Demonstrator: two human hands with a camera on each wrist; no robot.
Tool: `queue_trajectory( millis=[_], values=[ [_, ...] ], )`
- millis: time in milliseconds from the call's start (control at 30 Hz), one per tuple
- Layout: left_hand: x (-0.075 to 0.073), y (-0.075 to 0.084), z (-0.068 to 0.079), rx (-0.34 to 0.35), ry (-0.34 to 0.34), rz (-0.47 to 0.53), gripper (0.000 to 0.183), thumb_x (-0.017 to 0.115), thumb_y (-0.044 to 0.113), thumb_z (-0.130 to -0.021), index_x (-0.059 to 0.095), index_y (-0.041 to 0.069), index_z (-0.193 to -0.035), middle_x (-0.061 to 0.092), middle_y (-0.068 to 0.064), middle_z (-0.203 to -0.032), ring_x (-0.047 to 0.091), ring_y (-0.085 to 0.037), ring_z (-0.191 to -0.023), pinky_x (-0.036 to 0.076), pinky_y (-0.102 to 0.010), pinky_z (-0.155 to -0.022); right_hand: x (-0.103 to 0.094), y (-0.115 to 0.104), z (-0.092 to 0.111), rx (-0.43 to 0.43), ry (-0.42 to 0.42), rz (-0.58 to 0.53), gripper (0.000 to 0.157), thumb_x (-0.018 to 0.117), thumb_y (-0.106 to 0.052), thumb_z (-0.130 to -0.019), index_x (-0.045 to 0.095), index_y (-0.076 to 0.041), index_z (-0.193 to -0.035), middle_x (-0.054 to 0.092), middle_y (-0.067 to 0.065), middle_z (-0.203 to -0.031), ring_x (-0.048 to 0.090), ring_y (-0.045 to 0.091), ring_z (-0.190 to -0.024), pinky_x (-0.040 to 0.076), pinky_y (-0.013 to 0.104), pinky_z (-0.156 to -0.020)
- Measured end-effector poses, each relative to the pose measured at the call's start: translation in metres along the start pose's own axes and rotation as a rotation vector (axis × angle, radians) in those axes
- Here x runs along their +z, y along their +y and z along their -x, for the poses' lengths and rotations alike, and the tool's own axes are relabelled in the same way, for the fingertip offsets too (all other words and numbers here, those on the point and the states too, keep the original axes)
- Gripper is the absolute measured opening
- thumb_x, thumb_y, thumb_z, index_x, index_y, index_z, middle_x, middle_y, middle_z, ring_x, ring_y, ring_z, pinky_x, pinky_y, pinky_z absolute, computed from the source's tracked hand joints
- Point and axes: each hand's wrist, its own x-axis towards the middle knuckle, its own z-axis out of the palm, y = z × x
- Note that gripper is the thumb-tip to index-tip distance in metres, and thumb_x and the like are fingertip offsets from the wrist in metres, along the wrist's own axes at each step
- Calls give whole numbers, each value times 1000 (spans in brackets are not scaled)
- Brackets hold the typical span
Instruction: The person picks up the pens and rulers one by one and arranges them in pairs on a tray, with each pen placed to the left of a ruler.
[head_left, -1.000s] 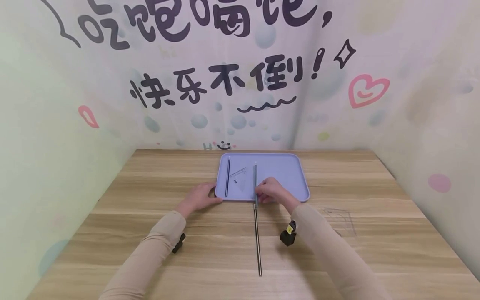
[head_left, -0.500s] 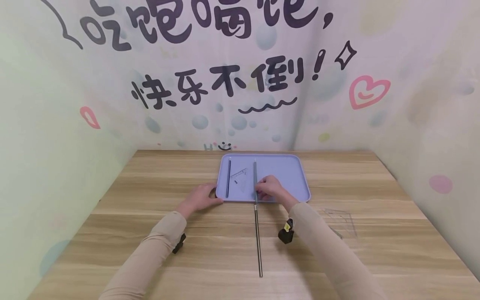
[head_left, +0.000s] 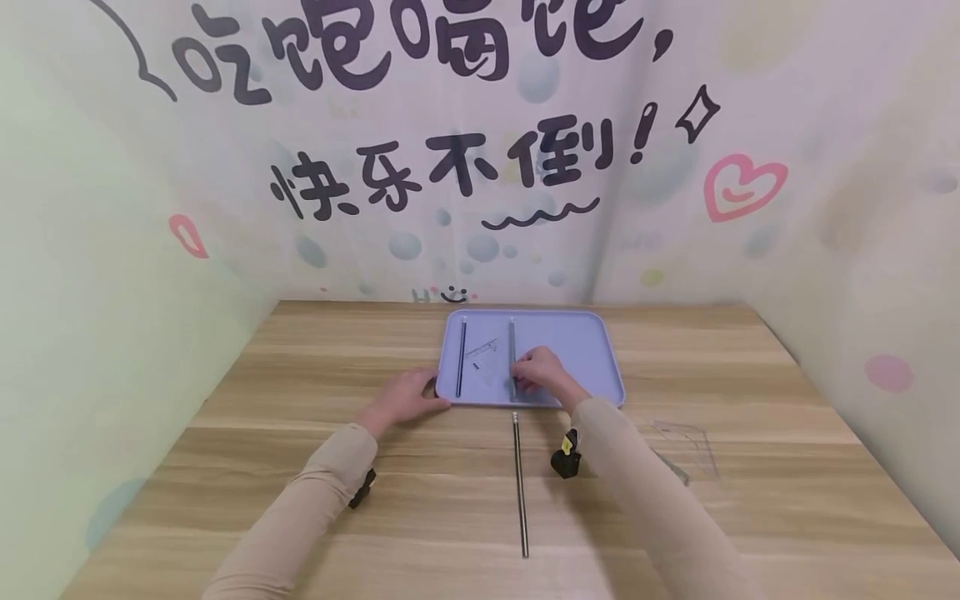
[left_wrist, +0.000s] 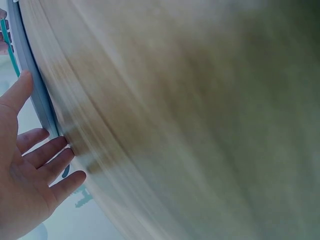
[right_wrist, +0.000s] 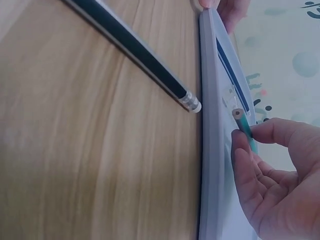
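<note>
My right hand (head_left: 542, 371) pinches a green pencil (head_left: 512, 340) between thumb and fingertips over the lavender tray (head_left: 577, 354). The right wrist view shows the pencil's flat wooden end (right_wrist: 238, 114) just above the fingertips. It lies lengthwise inside the rim, roughly parallel to a dark pencil (head_left: 461, 360) at the tray's left. Between those two is a clear triangular set square (head_left: 483, 368). With fingers extended, my left hand (left_wrist: 30, 175) touches the tray's front left corner. A second dark pencil (head_left: 521, 487), white eraser toward the tray, lies on the table in front.
On the wooden table (head_left: 420, 517), right of my right forearm, lies a clear flat drawing template or ruler (head_left: 686, 437). A small grey-green item (head_left: 672, 468) is partly hidden by that sleeve. A printed cloth wall (head_left: 375, 258) stands behind the table.
The green pencil has moved forward with my right hand. Its near end, which stuck out over the front rim, is now inside the tray. The left hand stays at the corner.
</note>
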Motion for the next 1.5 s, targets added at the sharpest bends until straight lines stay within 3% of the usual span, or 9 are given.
queue_trajectory(
  millis=[767,1200,1500],
  values=[
    [3,-2,-1,-26,3,10,64,67,39,-80,47,6,-130,53,-14,-127,48,-28,-117,38,-41,-100,8,-3,-6,10,29,52,15,62,-9,-75,66,4,-81,60,5,-60,56,11,-51,50,22,-46],
    [3,-3,-2,-20,17,7,64,67,39,-79,47,4,-130,52,-14,-128,47,-29,-118,38,-41,-101,18,-8,-6,-45,113,293,13,64,-11,-75,65,-2,-66,59,4,-52,54,13,-46,45,22,-43],
    [2,-1,0,-9,18,-6,64,67,38,-79,48,4,-129,52,-15,-127,47,-29,-118,37,-41,-101,23,-6,-8,-42,151,362,14,65,-12,-75,64,-6,-63,59,2,-51,53,12,-44,41,20,-42]
  ],
)
